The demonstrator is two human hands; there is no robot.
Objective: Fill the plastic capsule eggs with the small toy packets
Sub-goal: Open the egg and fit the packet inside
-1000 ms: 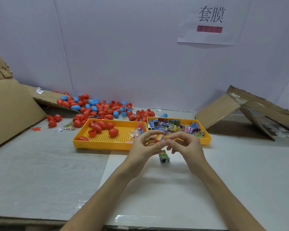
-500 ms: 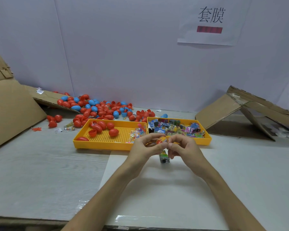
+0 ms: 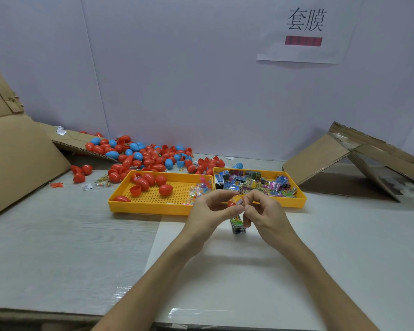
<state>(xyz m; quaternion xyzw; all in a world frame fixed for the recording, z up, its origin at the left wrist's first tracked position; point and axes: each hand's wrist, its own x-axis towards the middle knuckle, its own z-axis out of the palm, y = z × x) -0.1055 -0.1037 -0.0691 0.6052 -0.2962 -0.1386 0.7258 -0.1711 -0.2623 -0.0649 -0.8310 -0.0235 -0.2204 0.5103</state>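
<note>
Mid-counter [image 3: 58, 247], the left yellow tray [image 3: 120, 203] holds red capsule eggs [image 3: 165, 189]; the right tray [image 3: 299, 199] holds toy packets [image 3: 249, 185]. The grips of left hand [image 3: 207, 212] and right hand [image 3: 267, 215] pinch one egg [image 3: 232, 202].

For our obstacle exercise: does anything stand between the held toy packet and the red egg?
Nothing visible does: the left hand holds the red egg, and the right hand pinches the toy packet right against it.

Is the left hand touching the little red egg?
Touching. The head view shows the left hand pinching the red egg between its thumb and fingers, with no gap showing.
</note>
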